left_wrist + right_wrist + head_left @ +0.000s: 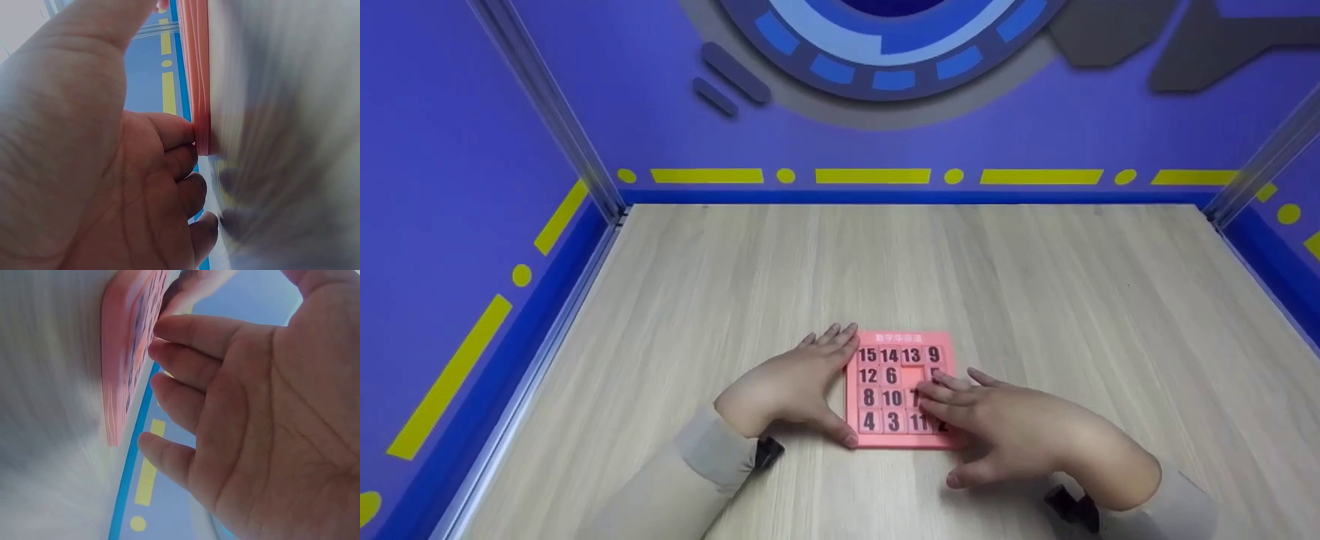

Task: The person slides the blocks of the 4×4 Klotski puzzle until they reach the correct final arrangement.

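Note:
A pink sliding number puzzle (pixel 899 442) lies flat on the wooden table. Its top row reads 15, 14, 13, 9, and the second row has a gap after 12 and 6. Along the puzzle's left side, my left hand (pixel 799 386) spreads, with its fingertips at the upper left edge and the thumb by the lower left corner. In the left wrist view, those fingertips (pixel 183 129) meet the pink side wall. My right hand (pixel 1012 431) reaches over the puzzle's right side, fingers extended above the tiles near 7 and 5, covering part of the right column. Its thumb stays off the board.
The wooden table (pixel 720 285) runs back to a blue wall (pixel 877 146) with yellow dashes and dots. Further blue panels (pixel 442 187) stand at left and right, joined by metal corner posts (pixel 555 105). Dark straps show at both wrists.

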The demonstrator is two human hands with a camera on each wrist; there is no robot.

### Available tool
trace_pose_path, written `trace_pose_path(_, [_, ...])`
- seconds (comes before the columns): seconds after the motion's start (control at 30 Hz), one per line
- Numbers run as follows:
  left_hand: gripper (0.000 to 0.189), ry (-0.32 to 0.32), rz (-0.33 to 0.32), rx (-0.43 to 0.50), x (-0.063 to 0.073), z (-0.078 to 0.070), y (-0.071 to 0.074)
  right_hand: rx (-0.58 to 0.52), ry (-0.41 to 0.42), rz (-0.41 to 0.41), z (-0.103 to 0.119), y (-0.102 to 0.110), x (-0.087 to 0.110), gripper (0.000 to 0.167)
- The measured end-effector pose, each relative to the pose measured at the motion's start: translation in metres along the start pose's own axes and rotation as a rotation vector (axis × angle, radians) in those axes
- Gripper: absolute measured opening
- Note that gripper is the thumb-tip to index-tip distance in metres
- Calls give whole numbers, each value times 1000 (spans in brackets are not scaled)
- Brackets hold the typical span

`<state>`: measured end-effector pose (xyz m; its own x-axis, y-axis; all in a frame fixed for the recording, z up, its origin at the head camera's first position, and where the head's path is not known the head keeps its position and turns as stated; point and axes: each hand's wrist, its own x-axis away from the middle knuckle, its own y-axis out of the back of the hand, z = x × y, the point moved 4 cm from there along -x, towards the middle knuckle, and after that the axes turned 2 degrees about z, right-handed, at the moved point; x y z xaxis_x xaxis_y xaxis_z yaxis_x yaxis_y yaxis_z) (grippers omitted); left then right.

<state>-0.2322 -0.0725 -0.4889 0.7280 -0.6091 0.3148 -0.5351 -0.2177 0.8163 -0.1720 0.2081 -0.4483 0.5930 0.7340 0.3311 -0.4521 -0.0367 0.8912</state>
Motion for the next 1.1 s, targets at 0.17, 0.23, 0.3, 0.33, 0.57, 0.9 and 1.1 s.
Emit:
trace_pose_path(0.17, [154,-10,2,-7,0,-1,1,18,-20,7,6,-3,0,102])
trace_pose_path(0.23, [153,-16,1,-12,0,-1,1,13,-32,10,6,-4,0,102])
trace_pose_path(0.3, [153,-19,0,-16,0,-1,1,6,-42,10,5,-4,-1,103])
trace_pose_path(0.33, [154,-20,1,-19,0,-1,1,2,-45,9,4,-4,-1,103])
trace_pose_path(0.57, [154,-19,3,-21,-1,0,0,-15,-58,0,-4,-4,-6,103])
trace_pose_path(0.9, [153,-22,10,-23,-2,0,2,-82,-57,-37,-21,-5,-16,100])
trace_pose_path(1.1, [153,-23,4,-10,-1,1,0,-80,-21,-51,-24,-7,-15,99])
